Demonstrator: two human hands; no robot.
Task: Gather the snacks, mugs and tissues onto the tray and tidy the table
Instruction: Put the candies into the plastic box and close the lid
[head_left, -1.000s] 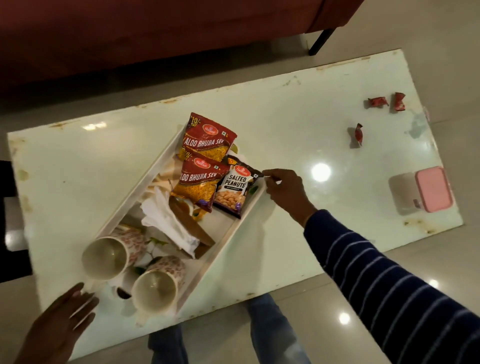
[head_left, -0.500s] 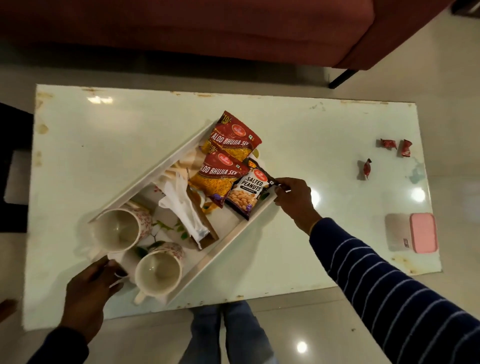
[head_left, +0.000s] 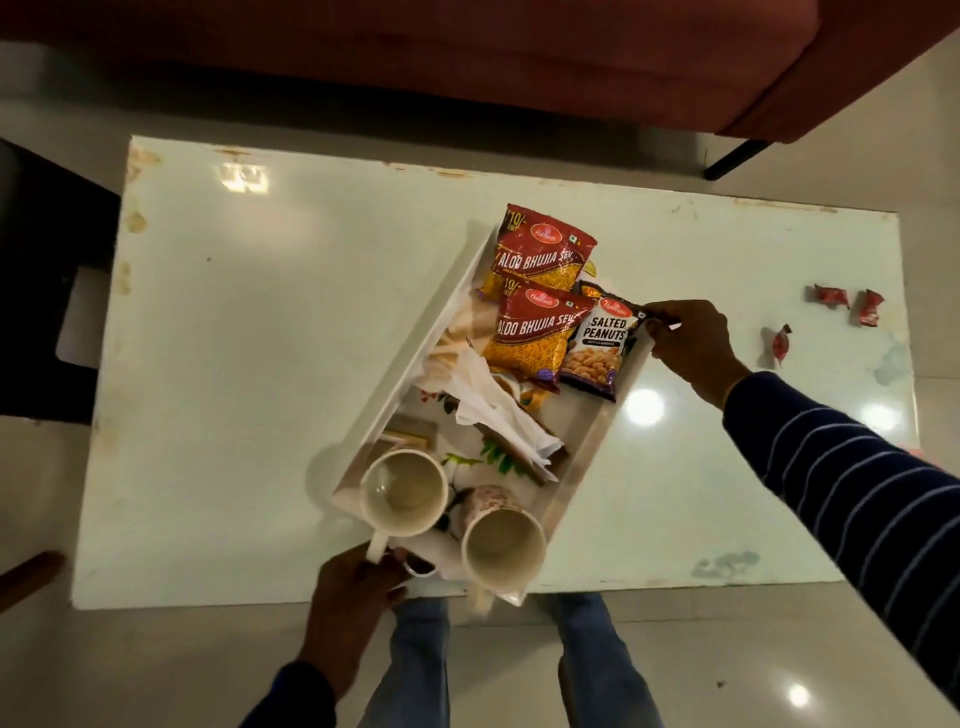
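A white tray (head_left: 587, 447) lies slantwise on the pale table (head_left: 260, 364), its near end over the front edge. It holds two red Aloo Bhujia packets (head_left: 537, 249) (head_left: 535, 332), a Salted Peanuts packet (head_left: 597, 348), crumpled white tissues (head_left: 493, 410) and two cream mugs (head_left: 404, 492) (head_left: 503, 545). My left hand (head_left: 358, 587) grips the tray's near end, by the left mug's handle. My right hand (head_left: 691, 345) grips the tray's far right corner, beside the peanut packet.
Three red sweet wrappers (head_left: 781, 344) (head_left: 831, 297) (head_left: 870, 315) lie at the table's right end. A red sofa (head_left: 467, 57) with a black leg stands behind the table. A dark seat (head_left: 41, 280) is at the left. My legs (head_left: 597, 665) are under the near edge.
My left hand moved from the table's near edge onto the tray's near end. The tray has swung so its near end now reaches past the front edge. The view has shifted.
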